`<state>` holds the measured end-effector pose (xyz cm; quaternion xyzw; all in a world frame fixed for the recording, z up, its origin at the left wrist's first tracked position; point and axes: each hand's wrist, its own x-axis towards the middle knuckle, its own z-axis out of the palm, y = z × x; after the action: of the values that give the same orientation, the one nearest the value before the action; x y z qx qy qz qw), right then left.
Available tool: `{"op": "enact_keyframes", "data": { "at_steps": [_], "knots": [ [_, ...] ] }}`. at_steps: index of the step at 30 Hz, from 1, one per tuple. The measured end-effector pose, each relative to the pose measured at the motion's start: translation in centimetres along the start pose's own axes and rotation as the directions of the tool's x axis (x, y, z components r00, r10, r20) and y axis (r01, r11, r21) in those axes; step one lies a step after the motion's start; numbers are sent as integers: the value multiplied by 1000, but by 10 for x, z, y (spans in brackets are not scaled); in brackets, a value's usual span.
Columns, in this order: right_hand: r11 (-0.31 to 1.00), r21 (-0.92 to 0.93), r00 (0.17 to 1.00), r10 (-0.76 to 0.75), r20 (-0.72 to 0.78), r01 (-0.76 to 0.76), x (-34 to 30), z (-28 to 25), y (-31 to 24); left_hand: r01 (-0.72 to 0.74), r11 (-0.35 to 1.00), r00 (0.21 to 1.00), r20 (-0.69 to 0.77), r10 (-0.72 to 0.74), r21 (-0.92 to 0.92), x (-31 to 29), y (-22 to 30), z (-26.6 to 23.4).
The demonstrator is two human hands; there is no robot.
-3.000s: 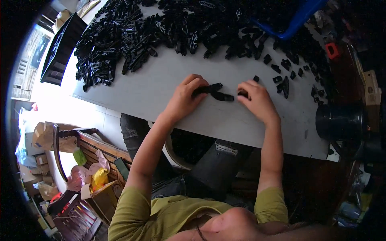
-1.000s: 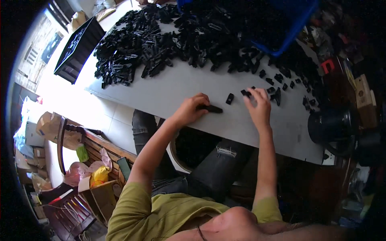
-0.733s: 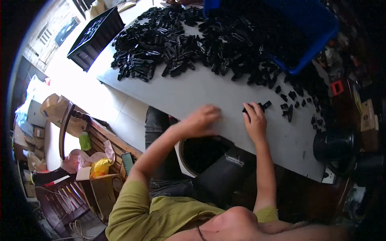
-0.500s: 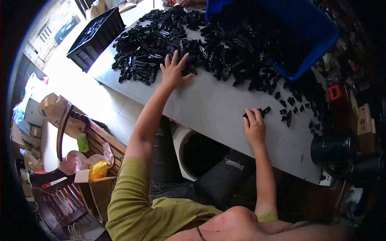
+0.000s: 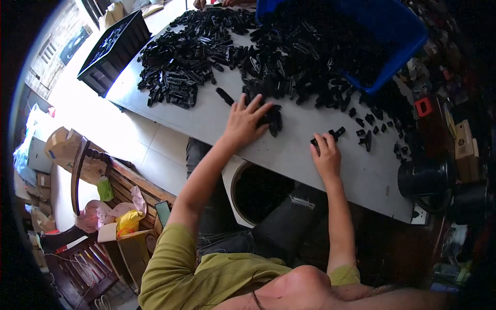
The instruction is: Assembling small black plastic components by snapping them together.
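My left hand [image 5: 243, 124] lies spread flat on the grey table [image 5: 289, 150], its fingers over a small clump of black plastic parts [image 5: 271, 118] at the near edge of the big black pile [image 5: 248, 57]. My right hand [image 5: 325, 155] rests on the table with its fingers closed on a small black part [image 5: 329, 137]. A few loose black pieces [image 5: 364, 135] lie just right of it.
A blue bin [image 5: 382, 41] full of black parts stands at the back right. A black crate [image 5: 111, 51] sits off the table's left end. A white bucket [image 5: 258, 191] stands under the table by my knees. A black cup [image 5: 426, 178] stands at the right edge.
My left hand reached out to the pile and came back toward me, dragging a clump of black parts. My right hand stayed put on its small part.
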<state>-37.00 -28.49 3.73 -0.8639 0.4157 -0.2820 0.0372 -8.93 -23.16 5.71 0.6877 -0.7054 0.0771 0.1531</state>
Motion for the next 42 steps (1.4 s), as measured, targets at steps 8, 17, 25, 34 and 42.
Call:
{"op": "enact_keyframes", "data": {
  "at_steps": [8,17,25,34,42],
  "knots": [
    [998,-52,996,28,-81,-33,-14,-10,-16,-136,983,991,-25,134,-120,3,40,4],
    [-147,933,646,686,336,-329,-39,-31,-1,-128,892,975,-218,34,-434,-33,38,-11],
    [-151,852,697,514,500,-501,-51,-37,-25,-231,898,971,-153,186,-375,-37,55,-8],
    [8,822,711,507,487,-569,-47,-44,-40,-361,865,926,-246,287,-349,-49,67,-9],
    [205,786,768,455,451,-583,-49,-38,-48,-270,788,963,-133,236,-553,-56,67,-3]
  ]
}}
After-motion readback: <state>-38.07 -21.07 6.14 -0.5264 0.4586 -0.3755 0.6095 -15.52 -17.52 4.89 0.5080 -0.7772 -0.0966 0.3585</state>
